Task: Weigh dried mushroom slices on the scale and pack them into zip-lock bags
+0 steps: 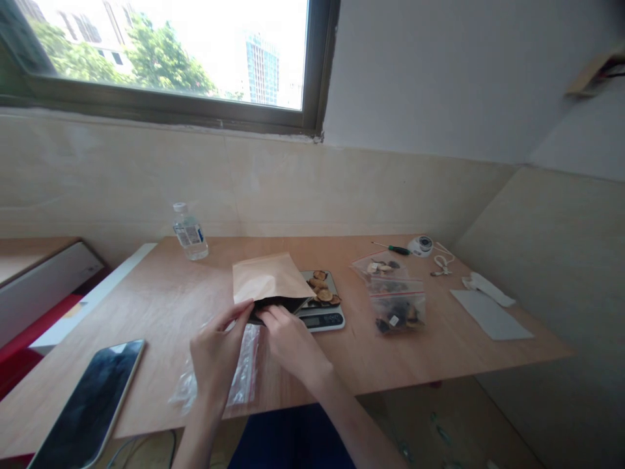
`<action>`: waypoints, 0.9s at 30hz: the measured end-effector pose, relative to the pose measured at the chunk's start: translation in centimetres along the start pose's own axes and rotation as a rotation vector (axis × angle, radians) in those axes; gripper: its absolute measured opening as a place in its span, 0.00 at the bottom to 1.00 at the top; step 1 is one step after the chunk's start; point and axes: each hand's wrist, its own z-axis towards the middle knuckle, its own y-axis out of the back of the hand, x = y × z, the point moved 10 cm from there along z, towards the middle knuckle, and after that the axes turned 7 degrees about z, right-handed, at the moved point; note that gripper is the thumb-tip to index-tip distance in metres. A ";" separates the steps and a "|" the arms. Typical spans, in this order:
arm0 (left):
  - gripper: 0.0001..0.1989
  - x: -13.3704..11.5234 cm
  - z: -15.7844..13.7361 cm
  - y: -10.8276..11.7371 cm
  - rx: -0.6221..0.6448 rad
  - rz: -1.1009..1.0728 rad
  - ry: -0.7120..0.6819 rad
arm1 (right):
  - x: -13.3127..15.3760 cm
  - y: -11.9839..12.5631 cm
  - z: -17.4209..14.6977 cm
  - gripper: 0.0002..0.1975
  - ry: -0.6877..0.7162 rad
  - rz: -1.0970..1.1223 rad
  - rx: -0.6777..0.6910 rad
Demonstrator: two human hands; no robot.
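A brown paper bag (268, 277) is held over the table with its dark mouth gaping toward me. My left hand (219, 342) pinches the left corner of that mouth between thumb and fingers. At the lower lip of the opening, my right hand (288, 335) is closed on the edge, its fingertips partly hidden inside. Behind the bag's right side stands a kitchen scale (336, 319), partly covered by it. Dried brown slices (323, 290) lie on the scale's plate. Beneath my hands are clear zip bags (247, 371), flat on the table.
Zip bags with dark dried pieces (398, 312) lie right of the scale. A water bottle (190, 233) stands at the back left, a phone (92, 404) at the front left. Farther right are a screwdriver (398, 249), a white dome camera (420, 245) and a white sheet (491, 316).
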 end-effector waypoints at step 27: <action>0.09 0.0 -0.3 0.1 0.011 -0.014 0.007 | -2.9 1.3 0.1 0.13 -0.164 0.336 -0.100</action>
